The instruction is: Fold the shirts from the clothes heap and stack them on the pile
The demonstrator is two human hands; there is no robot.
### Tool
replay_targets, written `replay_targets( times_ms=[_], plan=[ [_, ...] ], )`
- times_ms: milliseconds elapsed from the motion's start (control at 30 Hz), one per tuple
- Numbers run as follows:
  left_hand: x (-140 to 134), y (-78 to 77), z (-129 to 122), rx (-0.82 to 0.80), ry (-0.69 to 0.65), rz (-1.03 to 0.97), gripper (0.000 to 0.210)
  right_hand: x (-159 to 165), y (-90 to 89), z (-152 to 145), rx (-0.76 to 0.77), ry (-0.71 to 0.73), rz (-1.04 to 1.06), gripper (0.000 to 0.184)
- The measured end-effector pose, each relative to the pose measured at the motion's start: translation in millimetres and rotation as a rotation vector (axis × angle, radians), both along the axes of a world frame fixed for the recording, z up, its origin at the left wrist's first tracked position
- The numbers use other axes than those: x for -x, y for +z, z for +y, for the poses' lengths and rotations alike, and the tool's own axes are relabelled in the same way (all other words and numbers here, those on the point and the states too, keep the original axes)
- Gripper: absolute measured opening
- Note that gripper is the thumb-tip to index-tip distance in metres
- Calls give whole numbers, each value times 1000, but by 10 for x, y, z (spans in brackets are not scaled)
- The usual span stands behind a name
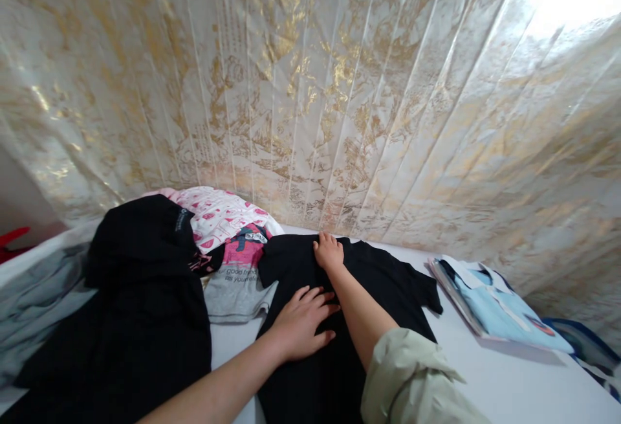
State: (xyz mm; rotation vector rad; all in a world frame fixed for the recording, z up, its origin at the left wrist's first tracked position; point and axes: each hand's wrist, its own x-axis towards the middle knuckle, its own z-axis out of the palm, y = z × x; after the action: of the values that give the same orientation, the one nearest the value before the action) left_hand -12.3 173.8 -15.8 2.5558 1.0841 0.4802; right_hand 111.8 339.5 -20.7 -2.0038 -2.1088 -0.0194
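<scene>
A black short-sleeved T-shirt (383, 288) lies spread on the white table (490, 379), its collar end toward the curtain. Flat on the shirt's body, with fingers spread, rests my left hand (305, 322). Farther up, my right hand (329, 250) touches the shirt close to its top edge, fingers slightly bent and partly apart. One sleeve of the shirt points right; the other lies against a grey T-shirt (237, 294) with pink print and lettering. The lower part of the black shirt runs out of view below my arms.
On the left is a heap of clothes: a black garment (150, 320), a white and pink patterned one (220, 213) and grey cloth (43, 307). Folded shirts (499, 307), light blue on top, are stacked at right. A gold-patterned curtain (310, 100) hangs behind.
</scene>
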Motion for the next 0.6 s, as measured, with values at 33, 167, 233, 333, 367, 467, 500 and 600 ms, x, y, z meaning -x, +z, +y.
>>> replay_targets(
  times_ms=[33, 167, 233, 333, 367, 467, 500, 600],
  plan=[
    [-2, 0, 0, 4, 0, -5, 50, -55, -6, -34, -35, 14, 3, 51],
    [-9, 5, -2, 13, -8, -13, 50, -199, -6, -158, -113, 137, -9, 44],
    [-13, 3, -1, 4, -16, -22, 48, -188, -5, -195, -108, 197, -21, 40],
    [-18, -13, 4, -8, -27, -29, 48, -75, -18, -207, -80, 266, -14, 40],
    [-20, -18, 7, -9, -30, -29, 48, -23, -23, -199, -55, 278, -6, 43],
    [-22, -18, 14, -10, -33, -30, 48, 122, -13, -143, 46, 272, 27, 49],
    [-21, -12, 15, -8, -33, -29, 47, 156, 4, -119, 81, 269, 40, 51],
    [-10, 11, 15, 8, -23, -19, 47, 183, 90, -70, 145, 289, 78, 51]
  ],
)
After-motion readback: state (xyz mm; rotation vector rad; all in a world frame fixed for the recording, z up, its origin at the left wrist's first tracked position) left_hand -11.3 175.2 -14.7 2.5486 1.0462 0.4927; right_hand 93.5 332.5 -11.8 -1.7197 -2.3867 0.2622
